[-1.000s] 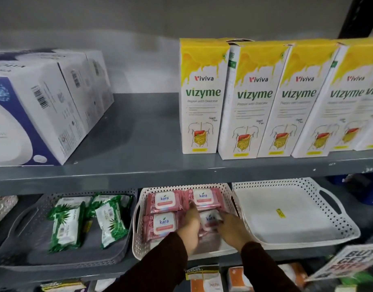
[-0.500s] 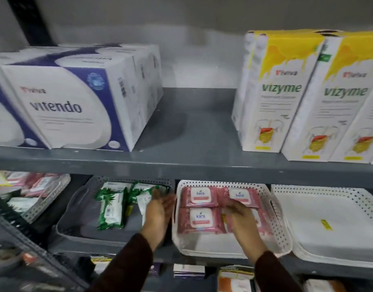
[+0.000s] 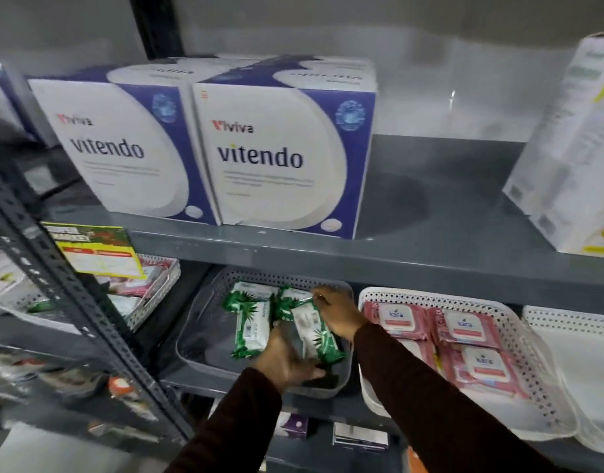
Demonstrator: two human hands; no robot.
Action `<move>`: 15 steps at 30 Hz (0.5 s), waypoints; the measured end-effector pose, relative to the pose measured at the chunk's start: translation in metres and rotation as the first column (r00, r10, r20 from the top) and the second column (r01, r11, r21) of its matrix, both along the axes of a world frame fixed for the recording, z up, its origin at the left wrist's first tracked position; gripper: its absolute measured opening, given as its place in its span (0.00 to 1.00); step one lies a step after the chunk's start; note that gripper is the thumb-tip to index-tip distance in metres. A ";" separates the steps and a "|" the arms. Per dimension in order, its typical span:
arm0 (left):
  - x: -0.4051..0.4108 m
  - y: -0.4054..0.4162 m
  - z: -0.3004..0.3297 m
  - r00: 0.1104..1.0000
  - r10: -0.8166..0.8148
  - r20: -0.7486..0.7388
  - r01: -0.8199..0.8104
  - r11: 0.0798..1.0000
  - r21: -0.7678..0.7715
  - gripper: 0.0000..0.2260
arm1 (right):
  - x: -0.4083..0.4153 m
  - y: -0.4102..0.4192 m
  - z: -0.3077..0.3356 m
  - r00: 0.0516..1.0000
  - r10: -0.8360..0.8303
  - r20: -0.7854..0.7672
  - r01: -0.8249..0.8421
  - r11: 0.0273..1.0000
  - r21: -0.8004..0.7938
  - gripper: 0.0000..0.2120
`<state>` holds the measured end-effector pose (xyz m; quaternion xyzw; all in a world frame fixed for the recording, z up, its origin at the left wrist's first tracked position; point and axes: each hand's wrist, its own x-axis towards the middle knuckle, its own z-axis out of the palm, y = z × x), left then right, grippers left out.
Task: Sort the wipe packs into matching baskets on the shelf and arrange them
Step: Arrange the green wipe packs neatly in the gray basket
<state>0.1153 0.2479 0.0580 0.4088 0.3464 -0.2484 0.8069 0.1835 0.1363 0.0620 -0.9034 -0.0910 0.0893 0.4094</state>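
A grey perforated basket on the lower shelf holds several green-and-white wipe packs. One tilted green pack lies between my hands: my left hand cups its near end from below, and my right hand rests on its far right edge. Right of it a white perforated basket holds several pink Kara wipe packs laid flat in rows.
Two Vitendo boxes stand on the upper shelf, with a yellow-and-white carton at the right. Another white basket with mixed packs sits at left behind a slotted steel upright. A further white tray lies far right.
The view has swung left. Both hands moved from the pink packs' basket to the grey basket and now hold a green pack.
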 end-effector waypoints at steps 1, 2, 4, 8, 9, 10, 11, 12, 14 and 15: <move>0.000 0.002 0.000 1.000 0.004 -0.018 -0.005 1.000 -0.013 0.31 | 0.003 0.004 -0.001 0.999 0.041 -0.022 -0.043 0.994 -0.098 0.12; 0.002 0.005 0.000 0.999 0.021 -0.036 -0.022 1.000 -0.018 0.30 | 0.005 0.006 -0.004 0.997 0.064 -0.048 -0.072 0.980 -0.185 0.11; 0.005 0.016 0.000 0.995 0.056 -0.087 -0.055 0.998 0.008 0.24 | 0.001 0.010 -0.006 0.995 0.080 -0.061 -0.095 0.949 -0.302 0.10; 0.012 0.036 -0.012 0.997 0.046 -0.069 -0.040 0.995 0.096 0.39 | -0.034 0.021 0.000 0.987 0.060 -0.152 -0.122 0.889 -0.442 0.17; 0.015 0.038 -0.015 0.998 0.049 -0.047 -0.043 0.991 0.126 0.40 | -0.042 0.024 -0.002 0.982 0.041 -0.184 -0.124 0.876 -0.466 0.14; 0.019 0.040 -0.019 0.999 0.046 -0.023 -0.042 0.988 0.151 0.41 | -0.049 0.026 -0.004 0.976 0.020 -0.216 -0.123 0.872 -0.474 0.12; 0.020 0.040 -0.018 1.000 0.030 -0.004 -0.029 0.983 0.180 0.41 | -0.054 0.028 -0.006 0.969 -0.005 -0.246 -0.114 0.877 -0.467 0.11; 0.021 0.039 -0.017 1.000 0.010 0.011 -0.012 0.978 0.208 0.40 | -0.057 0.029 -0.008 0.965 -0.027 -0.262 -0.096 0.889 -0.448 0.11; 0.020 0.033 -0.007 0.998 -0.005 0.059 -0.008 0.975 0.223 0.38 | -0.057 0.027 -0.009 0.965 -0.073 -0.251 -0.032 0.920 -0.390 0.12; 0.020 0.031 -0.005 0.996 0.010 0.090 -0.029 0.977 0.212 0.38 | -0.056 0.025 -0.008 0.965 -0.101 -0.244 0.004 0.930 -0.368 0.12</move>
